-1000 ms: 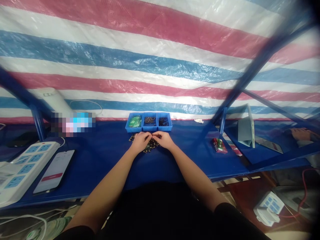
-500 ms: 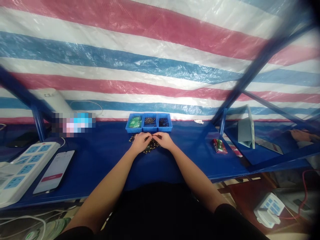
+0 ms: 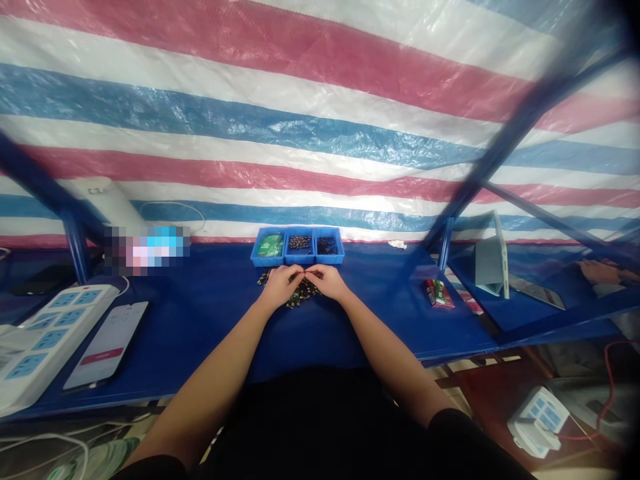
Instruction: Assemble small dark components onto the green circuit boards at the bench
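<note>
My left hand (image 3: pixel 283 285) and my right hand (image 3: pixel 326 281) meet fingertip to fingertip, both closed in a pinch. Whatever lies between the fingers is too small to make out. Beneath and around them a pile of small dark and brass-coloured parts (image 3: pixel 299 297) is spread on the blue table (image 3: pixel 310 340). Just beyond stand three joined blue bins: the left bin (image 3: pixel 257 256) holds green pieces, the middle bin (image 3: pixel 300 259) small brass-and-dark parts, the right bin (image 3: pixel 330 258) black parts.
On the left lie a phone (image 3: pixel 107 347) and a white power strip (image 3: pixel 60 333). A small red-green box (image 3: pixel 439 293) is to the right, near a tablet in a stand (image 3: pixel 493 263). Blue metal posts (image 3: pixel 445 245) rise at both sides. Another person's hand (image 3: pixel 600 272) shows far right.
Almost nothing differs. Both hands stay pinched together over the pile, and the view has shifted very slightly.
</note>
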Demonstrator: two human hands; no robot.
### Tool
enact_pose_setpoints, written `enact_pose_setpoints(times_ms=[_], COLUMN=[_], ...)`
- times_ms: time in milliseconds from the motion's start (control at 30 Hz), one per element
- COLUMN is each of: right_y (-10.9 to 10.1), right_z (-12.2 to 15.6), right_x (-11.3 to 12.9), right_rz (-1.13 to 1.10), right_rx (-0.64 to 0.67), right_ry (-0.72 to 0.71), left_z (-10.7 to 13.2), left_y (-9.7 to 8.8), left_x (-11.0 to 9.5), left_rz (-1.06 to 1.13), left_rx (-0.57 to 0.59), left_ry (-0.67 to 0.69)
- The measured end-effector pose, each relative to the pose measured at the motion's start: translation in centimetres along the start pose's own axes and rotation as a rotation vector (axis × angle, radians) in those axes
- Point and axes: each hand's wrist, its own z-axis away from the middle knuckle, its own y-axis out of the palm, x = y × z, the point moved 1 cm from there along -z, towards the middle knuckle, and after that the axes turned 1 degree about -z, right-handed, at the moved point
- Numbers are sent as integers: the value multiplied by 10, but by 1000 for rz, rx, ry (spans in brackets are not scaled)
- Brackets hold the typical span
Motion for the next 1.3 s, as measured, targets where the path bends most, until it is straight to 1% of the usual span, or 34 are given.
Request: enact_pose_setpoints(times_ms=[167,433,567,733,1033,1300], right_y=[2,1,1,2,1,3], right_z=[0,0,0,0,0,0], right_x=[-3,-4,-2,-4,-1,-4], right_rz=[-12,-2,8,-16,-37,-41], right_rx=[10,1,16,6,-6,7], right_ry=[-10,15,18,10,10,25], left_z=[0,1,0,-1,1,0], left_y=[-1,-1,0,0,1,0], left_x=[-1,-1,1,2,0,2], left_rz=[-2,2,-9,-11,-4,17], left_rx=[16,-22,-3,24,-15,16], left_ry=[8,-5,6,9,-4,13])
